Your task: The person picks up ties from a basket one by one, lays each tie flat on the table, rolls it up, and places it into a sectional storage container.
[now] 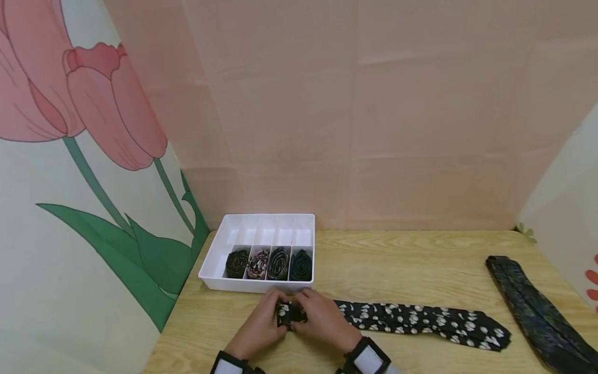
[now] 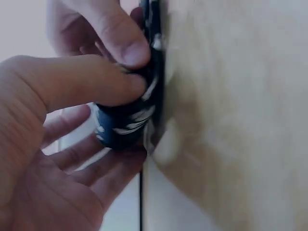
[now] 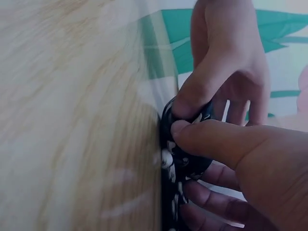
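Your left grip [image 1: 262, 321] and right grip [image 1: 323, 318] pinched the black-and-white necktie [image 1: 420, 320] at its roll [image 1: 290, 314], unrolled length extending rightward.

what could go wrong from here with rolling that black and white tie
The roll could loosen if the left hand or right hand eases its grip, since much of the tie lies unrolled. That length bends slightly, so the roll might wind crooked. Both hands are close to the white tray and might bump it.

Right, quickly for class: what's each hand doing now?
Left hand: holding the patterned tie at its rolled end.
Right hand: holding that rolled end too.
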`<state>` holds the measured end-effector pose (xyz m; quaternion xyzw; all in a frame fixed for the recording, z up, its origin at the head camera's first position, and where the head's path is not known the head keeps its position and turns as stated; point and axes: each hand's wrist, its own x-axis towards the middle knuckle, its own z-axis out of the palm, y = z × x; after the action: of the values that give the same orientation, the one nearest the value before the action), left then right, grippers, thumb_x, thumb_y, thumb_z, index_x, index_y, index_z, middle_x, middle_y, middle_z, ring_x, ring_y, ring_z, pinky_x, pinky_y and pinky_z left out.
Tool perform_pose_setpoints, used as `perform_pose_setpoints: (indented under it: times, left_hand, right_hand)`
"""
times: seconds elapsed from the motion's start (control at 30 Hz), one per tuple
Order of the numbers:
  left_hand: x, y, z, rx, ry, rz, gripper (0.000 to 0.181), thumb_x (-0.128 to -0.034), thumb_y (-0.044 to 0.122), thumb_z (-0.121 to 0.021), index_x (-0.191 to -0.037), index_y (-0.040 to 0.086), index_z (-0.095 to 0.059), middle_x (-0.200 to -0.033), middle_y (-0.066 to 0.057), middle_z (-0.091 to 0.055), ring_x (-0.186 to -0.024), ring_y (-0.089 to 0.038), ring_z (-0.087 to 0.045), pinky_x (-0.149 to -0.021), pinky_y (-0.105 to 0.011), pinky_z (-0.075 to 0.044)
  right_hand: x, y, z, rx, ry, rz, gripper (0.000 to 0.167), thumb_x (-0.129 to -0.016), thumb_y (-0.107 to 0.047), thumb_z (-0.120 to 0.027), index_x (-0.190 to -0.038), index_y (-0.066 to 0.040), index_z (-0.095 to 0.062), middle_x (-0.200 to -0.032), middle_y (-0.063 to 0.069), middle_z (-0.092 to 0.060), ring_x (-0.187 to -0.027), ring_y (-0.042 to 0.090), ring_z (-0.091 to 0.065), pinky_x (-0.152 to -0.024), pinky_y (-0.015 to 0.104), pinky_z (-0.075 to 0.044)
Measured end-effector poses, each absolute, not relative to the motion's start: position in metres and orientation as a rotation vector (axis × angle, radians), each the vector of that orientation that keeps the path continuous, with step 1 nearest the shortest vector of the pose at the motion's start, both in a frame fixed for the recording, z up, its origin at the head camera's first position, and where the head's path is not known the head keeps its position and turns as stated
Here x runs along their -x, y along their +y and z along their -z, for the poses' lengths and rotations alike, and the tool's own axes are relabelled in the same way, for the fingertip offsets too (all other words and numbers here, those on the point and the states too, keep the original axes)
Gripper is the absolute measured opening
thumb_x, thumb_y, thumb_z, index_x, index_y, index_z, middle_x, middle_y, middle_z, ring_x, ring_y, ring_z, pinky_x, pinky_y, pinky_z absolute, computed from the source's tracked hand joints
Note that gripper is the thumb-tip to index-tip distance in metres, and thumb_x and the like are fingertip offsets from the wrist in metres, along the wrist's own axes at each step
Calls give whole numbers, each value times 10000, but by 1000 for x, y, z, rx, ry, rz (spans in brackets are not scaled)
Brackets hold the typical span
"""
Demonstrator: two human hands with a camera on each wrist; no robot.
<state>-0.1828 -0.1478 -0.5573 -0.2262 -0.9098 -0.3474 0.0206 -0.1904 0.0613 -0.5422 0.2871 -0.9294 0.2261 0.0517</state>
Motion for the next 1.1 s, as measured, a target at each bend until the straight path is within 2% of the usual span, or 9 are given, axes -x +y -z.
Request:
perform_pose_setpoints:
  times: [0.07, 0.27, 0.37, 0.47, 0.6, 0.73, 0.9, 1.03, 1.1]
  left_hand:
    - [182, -148, 557, 713, -2810, 1144, 547, -748, -16, -826, -1187, 186, -571, -1245, 62, -577, -1223, -137, -590, -1063, -379, -534]
    - [183, -146, 554, 709, -2781, 1095, 532, -725, 0, -825, -1169, 177, -592, -1221, 50, -622, -1147, -130, -615, -997, -359, -554]
    - [183, -143, 555, 689, -2756, 1174, 589, -728, 5, -829, -1236, 169, -580, -1240, 39, -626, -1124, -131, -615, -980, -343, -554]
    - [183, -141, 559, 681, -2735, 1196, 565, -718, -9, -825, -1202, 166, -590, -1210, 43, -631, -1094, -121, -612, -960, -327, -552]
    - [182, -137, 563, 721, -2720, 1037, 487, -691, -16, -848, -1089, 151, -623, -1158, 40, -641, -1099, -128, -634, -993, -354, -569]
    - [181, -133, 559, 751, -2707, 901, 476, -677, 19, -888, -1064, 140, -639, -1158, 21, -637, -1099, -153, -638, -995, -365, -573]
    - [179, -128, 556, 745, -2710, 1035, 550, -691, 25, -861, -1155, 165, -602, -1239, 12, -628, -1185, -181, -619, -1052, -403, -551]
    - [180, -125, 562, 699, -2718, 1280, 588, -714, -36, -807, -1194, 200, -562, -1220, 44, -627, -1161, -130, -618, -1026, -341, -541]
    - [181, -125, 562, 701, -2728, 1285, 561, -721, -38, -812, -1167, 205, -574, -1211, 57, -633, -1142, -109, -624, -1011, -318, -542]
  right_hand:
    - [190, 62, 543, -870, -2826, -678, 398, -803, -342, -916, -1120, -189, -731, -1047, -74, -617, -940, 98, -612, -770, 329, -556]
    - [191, 61, 543, -904, -2800, -646, 484, -824, -296, -876, -1247, -137, -702, -1180, -3, -684, -1056, 159, -662, -852, 375, -597]
    - [192, 64, 547, -812, -2818, -818, 392, -804, -222, -870, -1154, -149, -709, -1082, -8, -703, -961, 134, -654, -796, 348, -575]
    - [194, 68, 551, -740, -2826, -980, 348, -781, -178, -893, -1071, -166, -701, -1001, -33, -680, -892, 101, -603, -750, 319, -527]
    - [194, 70, 553, -806, -2823, -899, 446, -767, -282, -924, -1147, -180, -713, -1113, -40, -687, -1006, 132, -632, -855, 354, -567]
    - [192, 69, 552, -856, -2796, -754, 526, -752, -338, -916, -1217, -181, -729, -1170, -51, -652, -1073, 147, -628, -919, 377, -578]
    - [188, 72, 554, -784, -2787, -763, 504, -727, -201, -919, -1201, -158, -752, -1103, -46, -628, -1009, 137, -619, -858, 365, -570]
    - [187, 76, 554, -723, -2812, -919, 478, -739, -125, -905, -1186, -151, -736, -975, -77, -628, -909, 102, -584, -760, 309, -517]
    - [186, 78, 552, -725, -2819, -958, 465, -744, -146, -914, -1167, -151, -721, -930, -84, -624, -887, 99, -568, -742, 300, -496]
